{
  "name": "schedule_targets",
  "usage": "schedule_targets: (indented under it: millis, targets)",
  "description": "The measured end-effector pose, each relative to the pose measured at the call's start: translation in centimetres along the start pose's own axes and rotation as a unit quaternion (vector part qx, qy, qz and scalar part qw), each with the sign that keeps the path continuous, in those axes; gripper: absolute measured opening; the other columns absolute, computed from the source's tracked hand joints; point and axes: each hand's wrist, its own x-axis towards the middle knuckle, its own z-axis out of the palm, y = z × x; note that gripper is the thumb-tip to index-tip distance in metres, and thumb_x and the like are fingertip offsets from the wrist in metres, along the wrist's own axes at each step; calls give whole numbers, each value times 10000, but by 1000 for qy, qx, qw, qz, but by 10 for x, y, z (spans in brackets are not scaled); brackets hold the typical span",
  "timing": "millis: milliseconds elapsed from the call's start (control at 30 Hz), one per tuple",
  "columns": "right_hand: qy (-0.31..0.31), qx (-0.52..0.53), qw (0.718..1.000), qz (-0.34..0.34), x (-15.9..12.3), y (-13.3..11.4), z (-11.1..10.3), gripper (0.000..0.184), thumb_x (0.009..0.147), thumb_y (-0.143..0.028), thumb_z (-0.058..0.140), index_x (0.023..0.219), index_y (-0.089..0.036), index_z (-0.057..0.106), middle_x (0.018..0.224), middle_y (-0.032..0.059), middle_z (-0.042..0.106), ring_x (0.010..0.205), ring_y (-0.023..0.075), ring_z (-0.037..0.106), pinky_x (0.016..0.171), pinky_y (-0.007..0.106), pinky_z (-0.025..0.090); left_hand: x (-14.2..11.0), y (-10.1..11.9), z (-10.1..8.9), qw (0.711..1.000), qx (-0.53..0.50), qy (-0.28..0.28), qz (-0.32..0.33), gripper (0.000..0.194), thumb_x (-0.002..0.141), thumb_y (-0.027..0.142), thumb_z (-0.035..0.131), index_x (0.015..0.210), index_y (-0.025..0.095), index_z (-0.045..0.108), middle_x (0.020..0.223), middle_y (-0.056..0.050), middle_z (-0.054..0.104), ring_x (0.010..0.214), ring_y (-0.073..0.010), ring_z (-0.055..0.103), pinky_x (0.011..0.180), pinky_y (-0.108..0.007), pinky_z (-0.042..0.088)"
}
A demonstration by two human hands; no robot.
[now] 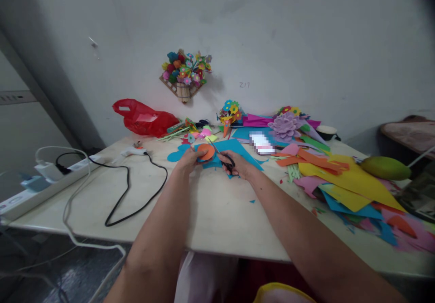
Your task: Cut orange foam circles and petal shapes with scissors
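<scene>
Between the thumb and fingers of my left hand (192, 157) is an orange paper disc (206, 152). My right hand (237, 163) is closed around the black handles of a pair of scissors (228, 160), whose blades point up and left, close to the disc's right edge. Behind and under both hands lies a blue sheet (239, 148). Blue rounded cut-outs (174, 156) rest just left of my left hand. Small blue scraps (252, 201) are scattered on the table in front of my right hand.
A glue gun (133, 151) with a black cord lies left, near a power strip (20, 203). A red plastic bag (146, 119) sits at the back. Rightward are a phone (261, 143), a lilac paper flower (286, 126), yellow sheets (356, 180) and a green mango-like fruit (385, 168).
</scene>
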Motion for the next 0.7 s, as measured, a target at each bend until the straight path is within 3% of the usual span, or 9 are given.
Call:
schedule_targets:
  millis: [233, 400, 700]
  targets:
    - [1, -3, 1000, 0, 2, 1, 1, 307, 1072, -307, 689, 1338, -160, 650, 549, -62, 601, 392, 95, 492, 349, 158, 216, -8, 4, 6, 1000, 20, -2, 11, 359, 762, 108, 980, 1055, 88, 773, 881, -151, 839, 795, -295, 843, 662, -332, 696]
    - [9, -1, 1000, 0, 4, 3, 1, 284, 1059, -317, 720, 1297, -172, 666, 556, -62, 603, 391, 93, 497, 350, 160, 220, -6, 3, 7, 1000, 14, 2, 16, 343, 749, 95, 992, 992, 82, 751, 805, -127, 815, 692, -262, 817, 587, -300, 666]
    - [8, -1, 1000, -5, 4, 4, 1, 332, 1055, -339, 722, 1330, -162, 660, 552, -59, 608, 399, 100, 505, 358, 168, 218, -2, 0, 2, 999, 14, -29, 13, 315, 725, 105, 990, 950, 92, 771, 842, -161, 832, 756, -299, 837, 620, -313, 676]
